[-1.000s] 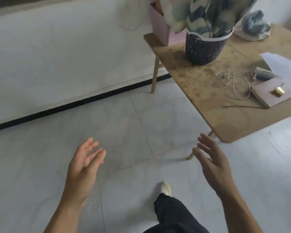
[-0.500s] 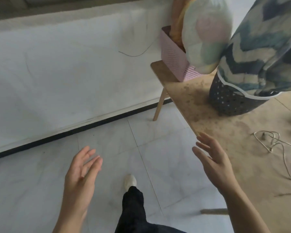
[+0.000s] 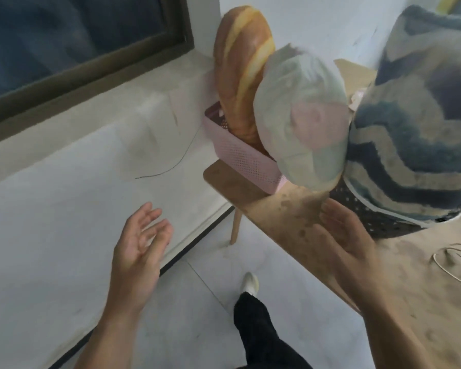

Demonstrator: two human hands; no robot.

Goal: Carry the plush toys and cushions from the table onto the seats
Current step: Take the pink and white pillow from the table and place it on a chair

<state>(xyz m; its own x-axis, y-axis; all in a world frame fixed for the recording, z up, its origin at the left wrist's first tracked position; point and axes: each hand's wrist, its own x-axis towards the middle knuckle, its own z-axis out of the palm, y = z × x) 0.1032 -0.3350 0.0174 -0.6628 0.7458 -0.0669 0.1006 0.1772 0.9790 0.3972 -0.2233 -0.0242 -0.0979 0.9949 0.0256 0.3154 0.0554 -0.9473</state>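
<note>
1. Left hand (image 3: 136,250): fingers spread and loosely bent, palm turned inward, holding nothing, above the floor.
2. Pink basket (image 3: 246,159): on the near corner of the desk (image 3: 277,217). It holds the bread-shaped plush (image 3: 241,75) upright, with the plush's lower end hidden inside.
3. Round pale plush (image 3: 304,118): leans against the bread one. It is blurred, so its kind cannot be told.
4. Right hand (image 3: 349,243): fingers straight and spread, empty, just under the round plush and over the desk edge.
5. Dark basket (image 3: 375,222): mostly covered by the zigzag cushion (image 3: 421,129), which is cut off at the frame edges.
6. White cable (image 3: 458,262): loose on the desk and only partly in view.

Change: a second ago both hands hung over bare floor, well apart from the desk. The person has since stepped in, and the toys now fill the upper right.
Judgement: a two-handed reach for a first item is starting, and nothing has been carried yet.
Not in view: the seats.
</note>
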